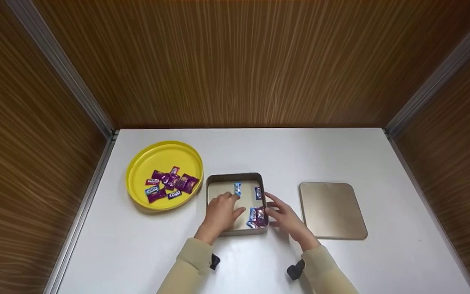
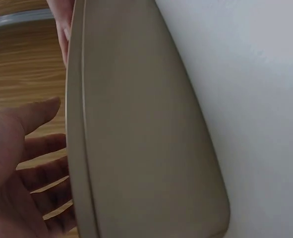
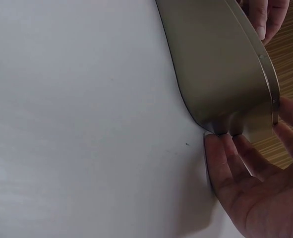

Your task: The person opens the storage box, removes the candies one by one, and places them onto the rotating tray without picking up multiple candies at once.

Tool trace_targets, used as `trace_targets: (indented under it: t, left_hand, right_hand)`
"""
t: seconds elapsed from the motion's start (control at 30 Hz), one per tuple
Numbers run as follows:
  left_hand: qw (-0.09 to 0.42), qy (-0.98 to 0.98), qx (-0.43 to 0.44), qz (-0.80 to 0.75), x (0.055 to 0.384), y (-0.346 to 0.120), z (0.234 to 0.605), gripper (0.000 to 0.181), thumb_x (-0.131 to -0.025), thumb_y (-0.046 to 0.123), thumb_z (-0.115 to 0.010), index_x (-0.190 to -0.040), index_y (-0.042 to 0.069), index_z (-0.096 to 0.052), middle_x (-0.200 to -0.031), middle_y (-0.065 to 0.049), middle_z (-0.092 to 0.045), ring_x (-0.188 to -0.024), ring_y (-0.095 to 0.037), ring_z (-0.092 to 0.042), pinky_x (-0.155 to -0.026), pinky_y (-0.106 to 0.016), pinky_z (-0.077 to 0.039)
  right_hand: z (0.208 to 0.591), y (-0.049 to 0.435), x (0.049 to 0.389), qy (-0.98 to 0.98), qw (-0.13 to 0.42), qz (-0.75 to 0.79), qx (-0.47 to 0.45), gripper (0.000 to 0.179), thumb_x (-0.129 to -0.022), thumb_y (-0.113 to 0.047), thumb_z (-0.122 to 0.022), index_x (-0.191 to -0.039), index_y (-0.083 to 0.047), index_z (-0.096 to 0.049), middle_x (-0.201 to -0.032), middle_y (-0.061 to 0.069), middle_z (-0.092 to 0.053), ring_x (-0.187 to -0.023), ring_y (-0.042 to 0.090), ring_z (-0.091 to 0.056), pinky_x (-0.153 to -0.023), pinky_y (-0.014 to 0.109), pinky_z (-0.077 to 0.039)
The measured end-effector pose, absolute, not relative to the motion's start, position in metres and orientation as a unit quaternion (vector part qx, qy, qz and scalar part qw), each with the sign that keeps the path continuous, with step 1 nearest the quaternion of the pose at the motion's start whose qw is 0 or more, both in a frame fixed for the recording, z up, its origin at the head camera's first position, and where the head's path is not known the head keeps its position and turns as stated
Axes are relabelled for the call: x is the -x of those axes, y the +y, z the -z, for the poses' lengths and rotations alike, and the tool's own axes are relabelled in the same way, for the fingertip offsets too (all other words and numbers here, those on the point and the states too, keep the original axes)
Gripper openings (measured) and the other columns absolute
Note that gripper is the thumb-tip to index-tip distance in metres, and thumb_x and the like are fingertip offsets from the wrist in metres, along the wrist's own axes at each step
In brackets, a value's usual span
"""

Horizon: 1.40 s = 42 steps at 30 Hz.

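An open metal tin [image 1: 238, 233] stands at the middle of the table. My left hand [image 1: 220, 212] is inside it, fingers loosely bent, the index fingertip at the lower end of a light-blue wrapped candy [image 1: 238, 188]. Whether it touches the candy cannot be told; the tin's wall [image 2: 141, 119] hides those fingertips in the left wrist view. My right hand [image 1: 286, 218] rests its fairly straight fingertips against the tin's right side, also seen in the right wrist view [image 3: 265, 183]. A dark-blue candy [image 1: 258, 193] lies by that wall. Purple and blue candies [image 1: 260, 216] gather in the near right corner.
To the left, a round yellow tray [image 1: 141, 163] holds several purple, red and blue wrapped candies [image 1: 172, 181]. A flat metal lid [image 1: 333, 210] lies right of the tin. Wood-grain panels [image 1: 235, 65] enclose the white table [image 1: 300, 155] at back and sides.
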<state>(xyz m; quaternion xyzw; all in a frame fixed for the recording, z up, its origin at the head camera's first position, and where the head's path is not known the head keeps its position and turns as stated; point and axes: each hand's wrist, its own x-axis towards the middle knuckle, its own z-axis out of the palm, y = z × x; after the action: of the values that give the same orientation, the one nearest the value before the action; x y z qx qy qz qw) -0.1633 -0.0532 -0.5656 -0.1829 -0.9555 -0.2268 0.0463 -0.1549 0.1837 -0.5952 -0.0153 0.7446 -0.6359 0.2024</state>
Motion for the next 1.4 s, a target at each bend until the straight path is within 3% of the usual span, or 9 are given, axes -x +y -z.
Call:
trace_targets:
  t: [0.17, 0.37, 0.7, 1.0, 1.4]
  left_hand:
    - [0.002, -0.951, 0.206, 0.229, 0.162, -0.044, 0.569, 0.04, -0.083, 0.035, -0.078, -0.114, 0.01, -0.071, -0.103, -0.009, -0.068, -0.089, -0.027, -0.066, -0.078, -0.041, -0.053]
    - [-0.039, -0.946, 0.249, 0.202, 0.165, -0.035, 0.574, 0.044, -0.073, 0.026, -0.087, -0.113, 0.014, -0.072, -0.09, 0.0, -0.063, -0.077, -0.016, -0.06, -0.071, -0.034, -0.051]
    - [-0.099, -0.922, 0.329, 0.177, 0.167, -0.027, 0.581, 0.02, -0.081, 0.01, -0.078, -0.1, 0.019, -0.079, -0.088, 0.003, -0.059, -0.08, -0.013, -0.058, -0.075, -0.03, -0.05]
    - [-0.101, -0.927, 0.316, 0.177, 0.172, -0.025, 0.586, 0.01, -0.08, 0.026, -0.082, -0.087, 0.019, -0.08, -0.082, 0.006, -0.057, -0.076, -0.012, -0.056, -0.071, -0.032, -0.049]
    - [-0.041, -0.956, 0.245, 0.157, 0.171, -0.028, 0.585, 0.012, -0.077, 0.022, -0.083, -0.073, 0.016, -0.072, -0.077, 0.005, -0.054, -0.071, -0.015, -0.054, -0.064, -0.033, -0.043]
  right_hand:
    - [0.598, 0.185, 0.155, 0.743, 0.202, 0.638, 0.018, 0.057, -0.102, -0.017, -0.053, -0.155, -0.017, -0.031, -0.146, 0.027, -0.037, -0.129, 0.047, -0.043, -0.092, 0.051, -0.05]
    - [0.598, 0.184, 0.156, 0.738, 0.206, 0.643, 0.015, 0.057, -0.102, -0.016, -0.053, -0.155, -0.017, -0.031, -0.145, 0.027, -0.038, -0.129, 0.048, -0.043, -0.092, 0.051, -0.05]
    - [0.6, 0.185, 0.157, 0.733, 0.21, 0.647, 0.014, 0.058, -0.102, -0.015, -0.054, -0.155, -0.015, -0.031, -0.145, 0.029, -0.038, -0.129, 0.048, -0.043, -0.091, 0.051, -0.05]
    - [0.573, 0.182, 0.151, 0.728, 0.223, 0.647, 0.029, 0.058, -0.101, -0.01, -0.053, -0.154, -0.007, -0.028, -0.143, 0.034, -0.037, -0.128, 0.05, -0.043, -0.092, 0.053, -0.049]
    - [0.568, 0.181, 0.149, 0.734, 0.219, 0.643, 0.016, 0.058, -0.101, -0.012, -0.054, -0.154, -0.01, -0.03, -0.142, 0.031, -0.039, -0.128, 0.049, -0.044, -0.092, 0.052, -0.05]
